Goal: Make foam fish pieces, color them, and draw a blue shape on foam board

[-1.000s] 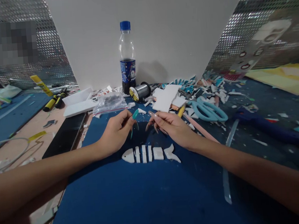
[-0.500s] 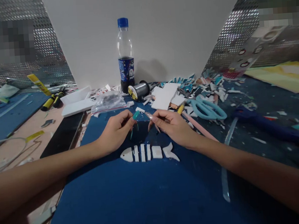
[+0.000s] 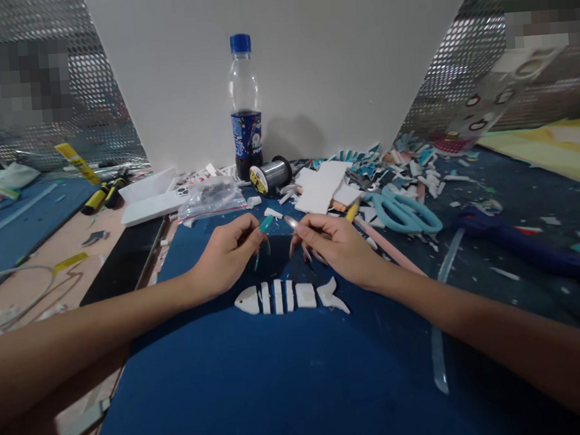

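Note:
My left hand is pinched shut, thumb against fingers, its long teal nails pointing right. Facing it, my right hand also pinches, with pale glossy nails. A faint thin curve shows by the left fingertips, too fine to name; what either hand holds I cannot make out. Just below lies a white fish shape in separate pieces: a head with an eye hole, narrow strips, a wider block and a forked tail. A small white scrap rests behind the fingertips.
Behind the hands stand a cola bottle and a spool of dark line. Light-blue scissors and white offcuts lie right of them. A blue glue gun is far right; a plastic bag sits left.
Both hands stay pinched close together, with only slight shifts of the fingers. The right thumb nail has tilted a little upward. The fish pieces lie as before.

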A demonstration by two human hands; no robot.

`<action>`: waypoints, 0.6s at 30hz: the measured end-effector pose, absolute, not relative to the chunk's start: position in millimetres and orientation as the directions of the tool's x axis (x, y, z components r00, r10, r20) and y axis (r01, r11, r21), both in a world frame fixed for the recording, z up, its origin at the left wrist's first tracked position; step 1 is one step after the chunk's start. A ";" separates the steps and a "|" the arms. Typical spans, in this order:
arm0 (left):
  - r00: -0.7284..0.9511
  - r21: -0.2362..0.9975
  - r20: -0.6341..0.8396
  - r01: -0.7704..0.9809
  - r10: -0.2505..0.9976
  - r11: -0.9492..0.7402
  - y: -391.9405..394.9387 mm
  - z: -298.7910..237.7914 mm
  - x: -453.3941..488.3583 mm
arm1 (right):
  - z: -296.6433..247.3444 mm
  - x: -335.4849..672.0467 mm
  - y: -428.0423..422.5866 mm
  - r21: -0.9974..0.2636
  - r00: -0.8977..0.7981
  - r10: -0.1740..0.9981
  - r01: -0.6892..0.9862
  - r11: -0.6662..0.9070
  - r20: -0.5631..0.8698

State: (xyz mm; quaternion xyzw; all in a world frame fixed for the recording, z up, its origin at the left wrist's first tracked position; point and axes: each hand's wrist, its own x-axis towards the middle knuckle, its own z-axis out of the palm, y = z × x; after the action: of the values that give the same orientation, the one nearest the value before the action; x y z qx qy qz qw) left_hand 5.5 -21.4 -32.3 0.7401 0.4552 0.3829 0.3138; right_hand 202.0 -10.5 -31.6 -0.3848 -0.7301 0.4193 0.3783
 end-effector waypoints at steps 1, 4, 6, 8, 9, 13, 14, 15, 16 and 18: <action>0.293 0.812 0.282 0.434 0.914 -0.390 -21.2 -32.5 5.7 | -31.8 202.0 -10.3 -0.903 -0.416 0.880 0.247 0.352 0.229; 0.290 0.809 0.280 0.442 0.915 -0.388 -20.6 -32.8 5.7 | -31.6 201.9 -10.2 -0.902 -0.415 0.882 0.257 0.347 0.221; 0.293 0.806 0.278 0.448 0.915 -0.388 -20.8 -32.3 5.6 | -31.4 202.0 -10.1 -0.902 -0.418 0.883 0.263 0.342 0.213; 0.299 0.805 0.278 0.446 0.913 -0.391 -21.5 -31.4 5.5 | -31.5 202.2 -10.2 -0.903 -0.420 0.884 0.266 0.338 0.207; 0.301 0.804 0.280 0.445 0.911 -0.394 -21.9 -30.9 5.5 | -31.5 202.4 -10.2 -0.903 -0.420 0.884 0.267 0.337 0.206; 0.306 0.806 0.273 0.445 0.912 -0.391 -22.8 -29.9 5.8 | -31.3 202.4 -10.6 -0.903 -0.418 0.885 0.270 0.335 0.204; 0.306 0.808 0.271 0.444 0.913 -0.388 -22.8 -29.9 5.8 | -31.2 202.3 -10.7 -0.903 -0.416 0.886 0.271 0.335 0.204; 0.306 0.810 0.267 0.443 0.914 -0.385 -22.8 -29.9 5.8 | -31.0 202.2 -10.8 -0.903 -0.415 0.887 0.272 0.334 0.203; 0.306 0.812 0.263 0.442 0.915 -0.381 -22.7 -30.0 5.8 | -30.9 202.2 -10.8 -0.903 -0.413 0.888 0.273 0.333 0.203; 0.307 0.815 0.256 0.441 0.917 -0.375 -22.8 -30.1 5.6 | -30.8 202.1 -10.7 -0.903 -0.413 0.889 0.275 0.329 0.198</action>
State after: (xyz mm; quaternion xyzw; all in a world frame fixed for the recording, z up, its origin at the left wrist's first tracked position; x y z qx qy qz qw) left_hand 5.6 -22.8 -30.1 0.7419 0.4576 0.3705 0.3208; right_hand 202.1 -10.7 -30.8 -0.3998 -0.7282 0.4194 0.3660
